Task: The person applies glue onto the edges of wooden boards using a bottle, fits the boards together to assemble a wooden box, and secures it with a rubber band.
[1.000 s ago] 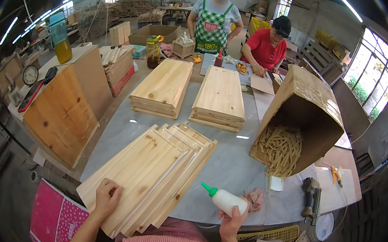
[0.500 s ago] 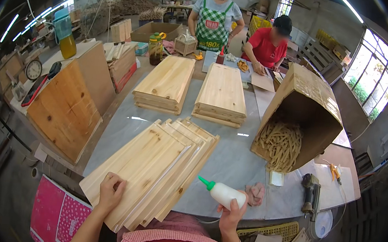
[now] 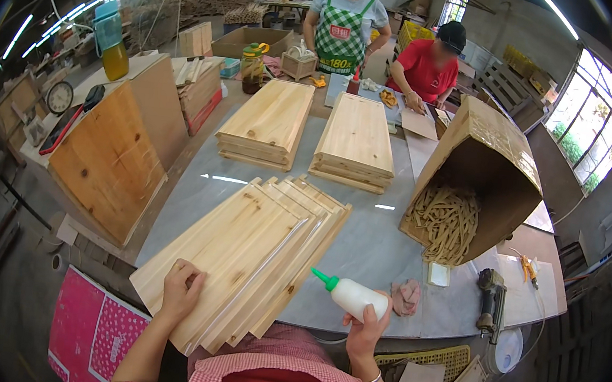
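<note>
In front of me a stack of pale wooden boards (image 3: pixel 229 246) lies fanned out at a slant, each lower board showing a strip along its right side. A thin whitish line runs near the top board's right edge. My left hand (image 3: pixel 182 290) rests with curled fingers on the top board's near left part; I see nothing in it. My right hand (image 3: pixel 368 332) grips a white squeeze bottle (image 3: pixel 356 298) with a green pointed nozzle. The bottle is tilted, its tip up and left, just right of the boards and apart from them.
Two board stacks (image 3: pixel 267 120) (image 3: pixel 356 140) stand farther back on the grey table (image 3: pixel 193 198). At right are a tipped carton (image 3: pixel 502 137) with tan strips, a pink cloth (image 3: pixel 405 297) and a nail gun (image 3: pixel 489 303). Two people work beyond the table.
The whole view has shifted slightly, so the boards and table sit a little higher. Both hands keep nearly the same pose, and the bottle stays in my right hand.
</note>
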Demonstrator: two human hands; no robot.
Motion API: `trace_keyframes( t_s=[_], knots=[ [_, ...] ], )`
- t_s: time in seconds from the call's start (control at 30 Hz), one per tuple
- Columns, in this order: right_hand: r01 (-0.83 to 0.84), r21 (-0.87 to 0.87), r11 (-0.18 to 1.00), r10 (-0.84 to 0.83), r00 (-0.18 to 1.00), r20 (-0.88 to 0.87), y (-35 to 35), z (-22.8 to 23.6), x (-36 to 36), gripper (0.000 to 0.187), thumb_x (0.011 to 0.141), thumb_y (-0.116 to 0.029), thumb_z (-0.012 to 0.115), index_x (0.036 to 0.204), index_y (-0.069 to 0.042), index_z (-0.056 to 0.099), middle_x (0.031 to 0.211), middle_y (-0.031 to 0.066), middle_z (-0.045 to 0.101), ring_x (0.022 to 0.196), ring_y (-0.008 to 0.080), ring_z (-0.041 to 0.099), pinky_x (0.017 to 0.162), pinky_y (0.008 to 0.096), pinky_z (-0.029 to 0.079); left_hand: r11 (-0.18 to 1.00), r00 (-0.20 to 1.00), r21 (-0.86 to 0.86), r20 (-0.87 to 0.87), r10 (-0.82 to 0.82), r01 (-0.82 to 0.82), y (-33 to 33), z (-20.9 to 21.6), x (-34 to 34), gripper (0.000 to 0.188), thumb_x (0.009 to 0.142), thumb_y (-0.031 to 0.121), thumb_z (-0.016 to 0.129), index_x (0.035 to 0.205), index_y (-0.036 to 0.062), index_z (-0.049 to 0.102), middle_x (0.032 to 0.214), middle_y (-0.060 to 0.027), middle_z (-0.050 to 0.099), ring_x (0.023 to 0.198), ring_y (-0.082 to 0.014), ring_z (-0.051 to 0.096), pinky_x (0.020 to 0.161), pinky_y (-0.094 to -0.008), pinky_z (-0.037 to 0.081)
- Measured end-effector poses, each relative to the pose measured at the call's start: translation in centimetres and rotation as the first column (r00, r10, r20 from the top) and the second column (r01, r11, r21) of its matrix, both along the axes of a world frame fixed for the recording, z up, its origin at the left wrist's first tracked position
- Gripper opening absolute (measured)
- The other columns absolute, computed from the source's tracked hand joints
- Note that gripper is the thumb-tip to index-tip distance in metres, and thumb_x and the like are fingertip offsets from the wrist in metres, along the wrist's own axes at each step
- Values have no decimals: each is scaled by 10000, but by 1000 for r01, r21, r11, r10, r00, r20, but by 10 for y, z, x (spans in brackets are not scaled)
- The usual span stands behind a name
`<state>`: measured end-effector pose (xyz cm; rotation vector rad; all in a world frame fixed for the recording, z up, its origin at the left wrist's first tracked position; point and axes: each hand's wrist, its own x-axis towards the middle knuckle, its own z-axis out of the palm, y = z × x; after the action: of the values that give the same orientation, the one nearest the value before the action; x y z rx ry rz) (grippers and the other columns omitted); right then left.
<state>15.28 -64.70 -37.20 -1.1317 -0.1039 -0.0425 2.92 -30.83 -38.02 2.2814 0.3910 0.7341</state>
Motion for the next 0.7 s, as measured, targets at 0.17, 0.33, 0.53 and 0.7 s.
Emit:
trace_keyframes(
  t_s=[0.17,0.33,0.53,0.7],
  knots=[
    [-6,-13,1000,6,1000,4,1,1,-9,438,884,-330,586,1186,-62,415,890,109,579,568,176,564,472,277,457,999,1000,-44,-18,-1,1,-1,-3,-7,104,854,31,671,787,-23,613,803,-99,541,621,-172,574,550,-272,459],
    [20,42,999,-21,1000,13,5,-2,20,508,874,-316,623,1229,-42,384,976,141,572,669,213,615,514,300,492,995,999,-92,2,-46,46,34,-7,45,120,874,100,665,812,0,642,789,-68,602,679,-136,581,602,-278,465],
    [132,133,982,-174,906,385,57,85,166,383,925,-216,636,1171,-13,424,905,82,576,651,133,564,541,277,470,721,907,-552,290,-305,419,26,150,215,299,971,267,595,1158,38,643,762,33,573,648,-63,496,590,-240,430],
    [247,-33,968,-209,878,431,53,110,235,419,892,-249,691,1116,-8,432,865,94,564,539,107,535,435,248,426,513,613,-567,-17,-790,645,-18,154,311,339,941,242,602,1211,39,631,715,27,589,614,-66,522,536,-235,430]
  ],
)
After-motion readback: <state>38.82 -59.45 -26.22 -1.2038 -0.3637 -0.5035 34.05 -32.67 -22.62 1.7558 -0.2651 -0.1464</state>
